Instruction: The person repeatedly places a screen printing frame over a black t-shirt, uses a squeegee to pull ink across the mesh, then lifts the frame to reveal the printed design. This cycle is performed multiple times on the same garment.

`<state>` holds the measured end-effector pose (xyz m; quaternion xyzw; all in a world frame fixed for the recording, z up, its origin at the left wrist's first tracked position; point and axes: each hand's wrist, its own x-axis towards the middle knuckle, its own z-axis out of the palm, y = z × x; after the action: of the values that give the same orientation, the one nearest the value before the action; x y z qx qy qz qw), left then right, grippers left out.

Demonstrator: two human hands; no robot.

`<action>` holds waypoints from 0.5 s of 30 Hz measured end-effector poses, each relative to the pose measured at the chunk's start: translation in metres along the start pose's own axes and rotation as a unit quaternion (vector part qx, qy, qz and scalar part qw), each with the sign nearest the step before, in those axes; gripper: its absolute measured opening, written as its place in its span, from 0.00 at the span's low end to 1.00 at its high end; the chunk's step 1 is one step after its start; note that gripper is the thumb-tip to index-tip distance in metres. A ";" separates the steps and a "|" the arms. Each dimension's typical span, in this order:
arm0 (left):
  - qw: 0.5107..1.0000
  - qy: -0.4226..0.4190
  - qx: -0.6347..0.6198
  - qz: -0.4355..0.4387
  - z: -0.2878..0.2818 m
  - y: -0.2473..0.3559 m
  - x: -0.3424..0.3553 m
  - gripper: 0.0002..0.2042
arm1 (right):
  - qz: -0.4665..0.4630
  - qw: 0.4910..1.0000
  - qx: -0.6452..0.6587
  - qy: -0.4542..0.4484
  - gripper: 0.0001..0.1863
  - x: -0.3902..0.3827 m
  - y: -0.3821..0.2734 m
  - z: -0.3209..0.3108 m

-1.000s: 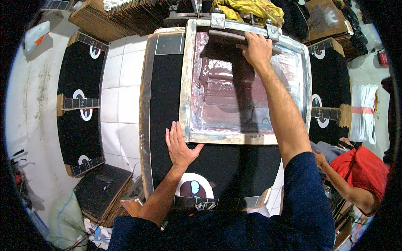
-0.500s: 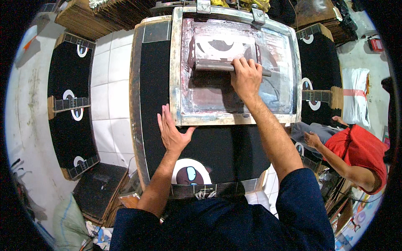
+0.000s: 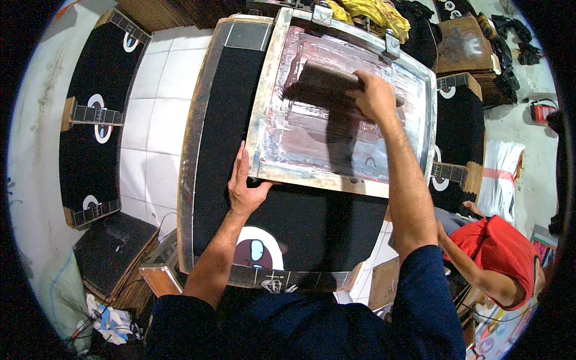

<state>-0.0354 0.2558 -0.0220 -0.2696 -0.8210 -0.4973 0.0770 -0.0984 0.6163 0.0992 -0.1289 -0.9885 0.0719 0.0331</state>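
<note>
Gripping the squeegee [image 3: 327, 75], the right hand [image 3: 376, 99] should press evenly; open left hand [image 3: 246, 195] braces the screen frame's [image 3: 312, 180] near-left corner.

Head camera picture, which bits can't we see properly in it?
In the head view:
Black cloth: the part under the framed screen is covered by it.
Right hand: some fingertips are hidden where they curl around the dark bar.
Yellow cloth: the picture's top edge cuts it off.
Co-worker in red: one hand is mostly or wholly behind the right forearm.
</note>
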 end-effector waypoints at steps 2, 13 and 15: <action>1.000 -0.002 0.004 0.005 0.000 0.001 0.002 0.59 | -0.016 1.000 0.015 0.020 0.22 0.004 0.002 -0.006; 0.999 -0.015 0.000 0.029 -0.003 0.002 -0.002 0.57 | -0.041 0.999 0.035 -0.004 0.26 0.057 0.039 0.018; 0.999 -0.013 0.018 0.030 -0.003 0.003 -0.003 0.57 | -0.013 0.996 0.022 -0.081 0.28 0.103 0.050 0.014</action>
<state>-0.0319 0.2532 -0.0191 -0.2991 -0.8221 -0.4767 0.0864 -0.1864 0.6892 0.0824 -0.1088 -0.9878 0.1030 -0.0433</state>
